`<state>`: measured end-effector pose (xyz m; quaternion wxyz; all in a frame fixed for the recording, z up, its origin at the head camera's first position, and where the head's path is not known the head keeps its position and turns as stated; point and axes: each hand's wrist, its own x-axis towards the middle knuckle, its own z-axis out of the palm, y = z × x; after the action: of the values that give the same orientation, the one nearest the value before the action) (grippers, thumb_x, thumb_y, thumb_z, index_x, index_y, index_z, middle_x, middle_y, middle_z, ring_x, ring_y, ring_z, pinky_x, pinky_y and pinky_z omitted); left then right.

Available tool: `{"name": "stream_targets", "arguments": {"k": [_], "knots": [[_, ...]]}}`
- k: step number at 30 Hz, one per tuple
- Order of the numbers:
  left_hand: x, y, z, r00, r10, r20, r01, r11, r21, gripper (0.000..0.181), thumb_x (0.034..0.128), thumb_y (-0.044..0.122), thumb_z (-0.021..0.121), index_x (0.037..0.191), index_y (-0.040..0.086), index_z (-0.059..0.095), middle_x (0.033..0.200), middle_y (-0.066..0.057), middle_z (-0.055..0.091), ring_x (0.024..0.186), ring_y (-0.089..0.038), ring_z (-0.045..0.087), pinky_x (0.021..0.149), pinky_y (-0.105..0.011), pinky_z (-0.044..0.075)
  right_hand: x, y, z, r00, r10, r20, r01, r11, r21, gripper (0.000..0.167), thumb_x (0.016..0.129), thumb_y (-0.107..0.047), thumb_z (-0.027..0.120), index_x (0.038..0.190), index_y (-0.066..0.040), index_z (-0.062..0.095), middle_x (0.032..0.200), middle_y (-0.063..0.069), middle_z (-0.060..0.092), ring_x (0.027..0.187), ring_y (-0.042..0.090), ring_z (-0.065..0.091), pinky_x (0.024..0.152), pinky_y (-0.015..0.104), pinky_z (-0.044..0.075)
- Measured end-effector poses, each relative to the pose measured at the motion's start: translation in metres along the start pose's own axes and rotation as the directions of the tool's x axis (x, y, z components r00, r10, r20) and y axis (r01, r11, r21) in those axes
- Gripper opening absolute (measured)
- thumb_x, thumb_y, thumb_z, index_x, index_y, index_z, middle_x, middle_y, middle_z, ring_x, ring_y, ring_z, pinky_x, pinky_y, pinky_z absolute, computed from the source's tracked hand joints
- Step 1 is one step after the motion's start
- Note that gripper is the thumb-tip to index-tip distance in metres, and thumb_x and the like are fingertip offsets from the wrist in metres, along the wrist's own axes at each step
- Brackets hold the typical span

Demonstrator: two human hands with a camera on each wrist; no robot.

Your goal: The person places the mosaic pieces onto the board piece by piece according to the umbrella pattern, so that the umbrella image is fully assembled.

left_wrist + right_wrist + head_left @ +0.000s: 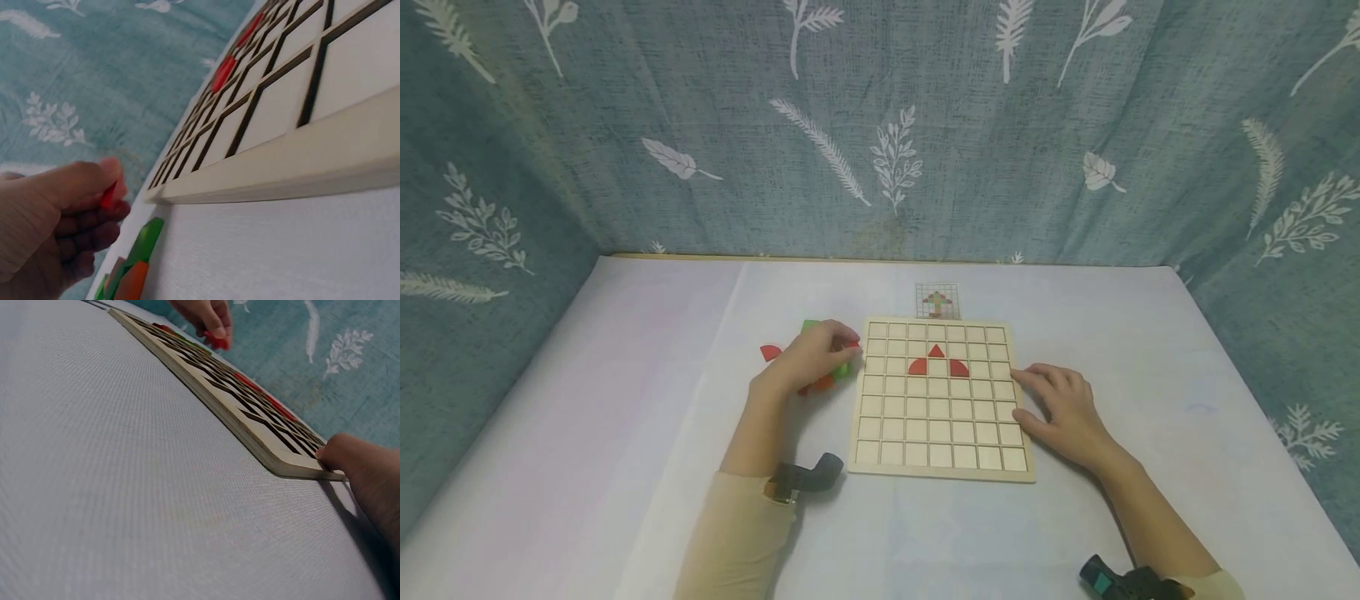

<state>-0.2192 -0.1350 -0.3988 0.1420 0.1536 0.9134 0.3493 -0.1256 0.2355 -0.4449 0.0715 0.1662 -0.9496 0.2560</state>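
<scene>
A wooden grid board [895, 407] lies flat on the table. Three red pieces sit in its upper cells: a triangle [936, 352] and, lower on either side, two quarter-circles [917, 367]. Left of the board, my left hand [808, 354] pinches a small red piece [109, 196] between thumb and fingers; its full shape is hidden. Under and around that hand lies a loose pile of green, orange and red pieces [132, 281], partly covered. My right hand [1063, 412] rests at the board's right edge, thumb and fingertips touching the rim, fingers relaxed.
A small pattern card [937, 301] with a printed grid and coloured figure lies just beyond the board's far edge. One red quarter-circle piece [771, 352] is set apart left of the pile. A leaf-patterned curtain [880, 125] stands behind the white-covered table [955, 542].
</scene>
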Motion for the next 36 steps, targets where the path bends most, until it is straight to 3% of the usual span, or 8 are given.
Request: {"name": "stream_targets", "arguments": {"k": [2,6,13,17,24,28,32,36], "knots": [[0.001,0.0,0.003,0.998,0.05,0.024,-0.05,0.999,0.01,0.034,0.0894,0.024,0.063,0.117,0.004,0.061,0.107,-0.007,0.065,0.092,-0.018,0.057,0.077,-0.03,0.048,0.0,0.0,0.001,1.0,-0.002,-0.003,0.002,1.0,0.001,0.052,0.083,-0.025,0.066,0.131,-0.009,0.052,0.127,0.019,0.046,0.118,0.039,0.033,0.096,0.06,0.021],[0.002,0.002,0.009,0.991,0.127,0.041,-0.128,0.992,0.018,0.032,0.0861,0.022,0.068,0.112,0.004,0.064,0.106,-0.005,0.064,0.094,-0.017,0.056,0.083,-0.033,0.047,0.0,0.0,0.002,1.0,-0.006,-0.008,0.006,1.0,-0.001,0.052,0.083,-0.024,0.066,0.131,-0.009,0.052,0.127,0.018,0.046,0.118,0.039,0.033,0.096,0.06,0.021],[0.002,0.006,0.017,0.974,0.196,0.116,-0.201,0.979,0.026,0.025,0.0853,0.018,0.068,0.108,0.009,0.066,0.105,0.0,0.064,0.101,-0.015,0.056,0.093,-0.034,0.044,0.0,0.001,0.002,1.0,-0.003,-0.006,0.003,1.0,0.002,0.052,0.083,-0.025,0.065,0.13,-0.009,0.052,0.127,0.018,0.046,0.118,0.039,0.033,0.096,0.059,0.021],[0.003,0.009,0.02,0.966,0.206,0.159,-0.213,0.977,0.029,0.022,0.0862,0.017,0.067,0.107,0.01,0.066,0.106,0.0,0.062,0.101,-0.015,0.054,0.094,-0.033,0.043,0.0,0.0,0.001,1.0,-0.001,-0.003,0.001,1.0,0.001,0.052,0.083,-0.025,0.065,0.131,-0.009,0.052,0.127,0.019,0.046,0.118,0.039,0.033,0.096,0.06,0.021],[0.003,0.017,0.025,0.943,0.278,0.185,-0.295,0.953,0.07,0.007,0.0888,0.015,0.064,0.094,0.012,0.068,0.096,0.001,0.059,0.092,-0.013,0.052,0.084,-0.029,0.045,0.0,0.0,0.001,1.0,0.012,0.007,-0.012,1.0,-0.006,0.052,0.083,-0.025,0.065,0.131,-0.009,0.052,0.127,0.019,0.046,0.118,0.04,0.033,0.095,0.06,0.021],[0.002,0.018,0.024,0.956,0.239,0.167,-0.25,0.967,0.048,0.015,0.0898,0.02,0.064,0.101,0.011,0.066,0.101,0.001,0.059,0.095,-0.014,0.053,0.086,-0.03,0.046,0.0,0.0,0.001,1.0,0.006,0.0,-0.006,1.0,-0.007,0.052,0.083,-0.025,0.066,0.131,-0.009,0.052,0.127,0.018,0.046,0.118,0.04,0.033,0.095,0.06,0.021],[-0.002,0.014,0.017,0.973,0.184,0.137,-0.187,0.982,0.016,0.031,0.0837,0.027,0.072,0.11,0.012,0.063,0.106,0.001,0.059,0.098,-0.014,0.054,0.089,-0.033,0.045,0.0,0.0,0.0,1.0,0.0,-0.003,0.0,1.0,0.002,0.052,0.083,-0.024,0.066,0.13,-0.009,0.052,0.126,0.018,0.046,0.117,0.04,0.034,0.095,0.059,0.021],[-0.002,0.01,0.014,0.965,0.211,0.153,-0.22,0.975,0.042,0.023,0.0802,0.024,0.075,0.101,0.016,0.069,0.099,0.005,0.061,0.091,-0.012,0.055,0.084,-0.03,0.046,0.0,-0.001,0.0,1.0,0.004,0.0,-0.004,1.0,0.004,0.052,0.083,-0.024,0.066,0.13,-0.008,0.052,0.126,0.019,0.046,0.118,0.04,0.033,0.095,0.059,0.021]]}}
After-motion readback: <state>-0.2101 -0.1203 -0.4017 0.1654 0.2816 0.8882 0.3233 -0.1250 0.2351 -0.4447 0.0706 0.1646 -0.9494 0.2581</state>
